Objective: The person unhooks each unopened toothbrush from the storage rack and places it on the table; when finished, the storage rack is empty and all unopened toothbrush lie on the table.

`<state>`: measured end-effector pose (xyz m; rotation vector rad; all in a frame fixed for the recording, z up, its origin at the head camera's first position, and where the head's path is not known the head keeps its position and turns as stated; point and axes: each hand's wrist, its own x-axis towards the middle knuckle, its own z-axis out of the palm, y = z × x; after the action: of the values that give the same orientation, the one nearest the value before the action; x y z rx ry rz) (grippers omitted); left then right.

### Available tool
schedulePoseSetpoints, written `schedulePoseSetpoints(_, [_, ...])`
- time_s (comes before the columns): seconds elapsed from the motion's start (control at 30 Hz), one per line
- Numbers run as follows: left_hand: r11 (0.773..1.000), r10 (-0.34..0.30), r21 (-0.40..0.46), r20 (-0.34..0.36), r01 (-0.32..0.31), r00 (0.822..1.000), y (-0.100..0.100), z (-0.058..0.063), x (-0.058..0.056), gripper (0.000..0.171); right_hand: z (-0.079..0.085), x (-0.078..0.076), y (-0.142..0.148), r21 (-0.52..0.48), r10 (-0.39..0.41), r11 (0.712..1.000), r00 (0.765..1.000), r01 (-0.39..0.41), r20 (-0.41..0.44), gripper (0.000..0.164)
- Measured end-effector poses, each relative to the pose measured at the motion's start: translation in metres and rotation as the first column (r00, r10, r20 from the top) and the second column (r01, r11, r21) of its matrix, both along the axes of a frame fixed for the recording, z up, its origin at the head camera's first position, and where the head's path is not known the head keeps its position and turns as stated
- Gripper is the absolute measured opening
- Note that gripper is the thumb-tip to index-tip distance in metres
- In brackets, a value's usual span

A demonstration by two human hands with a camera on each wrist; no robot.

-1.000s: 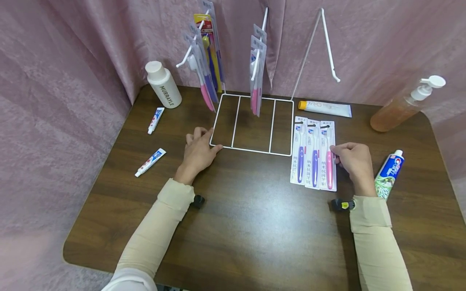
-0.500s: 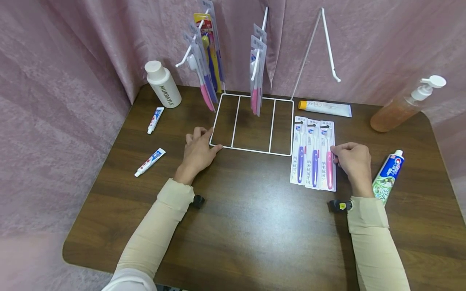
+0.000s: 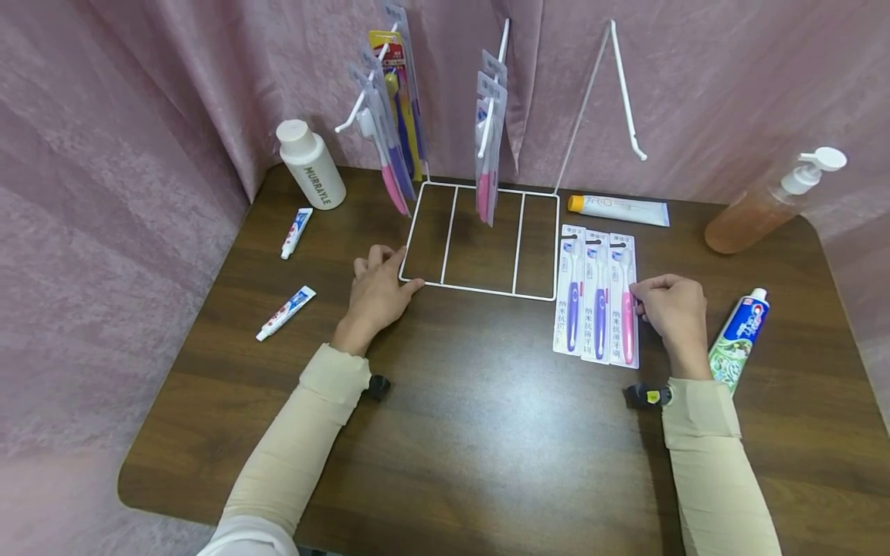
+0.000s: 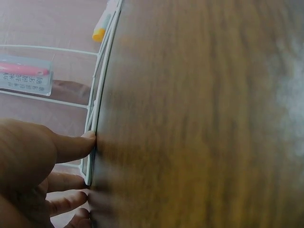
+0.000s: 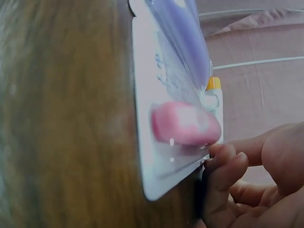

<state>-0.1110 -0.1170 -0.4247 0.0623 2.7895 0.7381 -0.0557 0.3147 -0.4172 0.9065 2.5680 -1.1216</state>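
Right hand: fingers curled, thumb and forefinger seeming to pinch the outer long edge of a card.
Pink toothbrush pack: at those fingertips, face up; whether its edge is lifted off the tabletop I cannot tell.
Left hand: fingers loosely spread, thumb touching the front rail and forefinger at the side rail, not wrapped round the wire.
White wire rack: its near-left corner sits between left thumb and forefinger; the base runs from there toward the right fingers.
Purple toothbrush packs: two, just left of the right fingers, side by side with the pink one.
Hanging toothbrush packs: ahead of the left fingers, on the rack's left and middle hooks.
Yellow-capped tube: ahead of the right fingers, beyond the packs.
Blue-and-green toothpaste tube: right of the right fingers, partly behind the wrist.
Handling the pack: best pinched by bare card, I judge, clear of the plastic bubble, with light sideways pressure so the row stays even.
Steadying the rack: a soft brace at the corner should be enough; pushing could skew the base.
Since the earlier head frames: both hands keep their contacts; the right forearm sits slightly further inward.
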Motion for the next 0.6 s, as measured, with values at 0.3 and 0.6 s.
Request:
schedulePoseSetpoints(0.3, [1.0, 0.002, 0.014, -0.002, -0.002, 1.0, 0.0, -0.001, 0.0, 0.077, 0.01, -0.004, -0.025, 0.139, 0.066, 0.989, 0.989, -0.047, -0.134, 0.056])
schedulePoseSetpoints(0.6, [1.0, 0.004, 0.015, 0.007, -0.004, 1.0, -0.002, -0.001, 0.0, 0.077, 0.051, -0.039, -0.11, 0.084, 0.23, 0.969, 0.732, -0.231, -0.641, 0.023])
